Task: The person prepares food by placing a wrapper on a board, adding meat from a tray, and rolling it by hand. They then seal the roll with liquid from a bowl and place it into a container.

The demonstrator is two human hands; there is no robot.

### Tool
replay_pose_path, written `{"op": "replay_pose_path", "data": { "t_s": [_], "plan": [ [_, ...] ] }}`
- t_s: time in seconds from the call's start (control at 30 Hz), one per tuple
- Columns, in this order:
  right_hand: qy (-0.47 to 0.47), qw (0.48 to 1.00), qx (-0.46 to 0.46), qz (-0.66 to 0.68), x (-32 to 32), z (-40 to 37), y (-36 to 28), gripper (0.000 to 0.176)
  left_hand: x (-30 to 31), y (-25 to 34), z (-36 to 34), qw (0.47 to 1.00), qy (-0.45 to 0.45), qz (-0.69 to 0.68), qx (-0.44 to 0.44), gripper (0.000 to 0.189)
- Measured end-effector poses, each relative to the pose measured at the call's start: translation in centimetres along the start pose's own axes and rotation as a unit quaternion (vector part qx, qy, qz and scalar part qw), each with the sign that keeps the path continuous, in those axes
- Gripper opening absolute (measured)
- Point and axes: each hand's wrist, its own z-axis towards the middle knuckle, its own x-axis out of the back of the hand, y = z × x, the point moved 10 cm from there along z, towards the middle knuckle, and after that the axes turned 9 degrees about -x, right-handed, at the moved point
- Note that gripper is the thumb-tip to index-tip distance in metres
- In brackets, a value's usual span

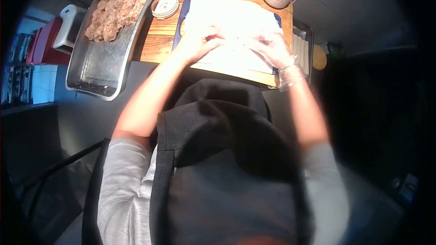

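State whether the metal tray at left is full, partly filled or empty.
Partly filled: clumps of minced meat cover the far end of the metal tray, while mostly bare metal shows toward the near end.

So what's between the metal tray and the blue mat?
The head view shows a small stack of pale round pieces on the wooden tabletop, between the metal tray and the blue mat.
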Motion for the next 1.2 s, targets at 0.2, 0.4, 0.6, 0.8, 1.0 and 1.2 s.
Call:
{"op": "replay_pose_path", "data": {
  "t_s": [0.2, 0.4, 0.6, 0.8, 1.0, 1.2],
  "plan": [
    [0.101, 0.952, 0.190, -0.219, -1.9, -0.3, -5.2, 0.044, 0.6, -1.8, -0.9, 0.988, 0.062, -0.117, 0.082, 0.020],
    [0.057, 0.994, 0.063, -0.075, -1.8, -0.6, -3.9, 0.036, 0.3, -1.3, -0.9, 0.996, 0.017, -0.083, 0.009, 0.039],
    [0.136, 0.972, 0.137, -0.133, -4.1, 1.7, -4.3, 0.028, 0.3, -2.1, -1.4, 0.980, 0.031, -0.164, 0.109, 0.044],
    [0.147, 0.974, 0.085, -0.153, -2.7, 0.1, -4.9, 0.026, 0.4, -3.5, -1.7, 0.960, 0.066, -0.252, 0.100, 0.015],
    [0.142, 0.972, 0.119, -0.141, -2.9, -0.5, -4.8, 0.041, 0.6, -7.6, -3.0, 0.960, 0.085, -0.225, 0.144, 0.022],
    [0.052, 0.976, 0.073, -0.200, -0.1, 0.3, -5.4, 0.051, 2.8, -1.7, -2.2, 0.991, 0.013, -0.128, 0.039, 0.052]
  ]
}}
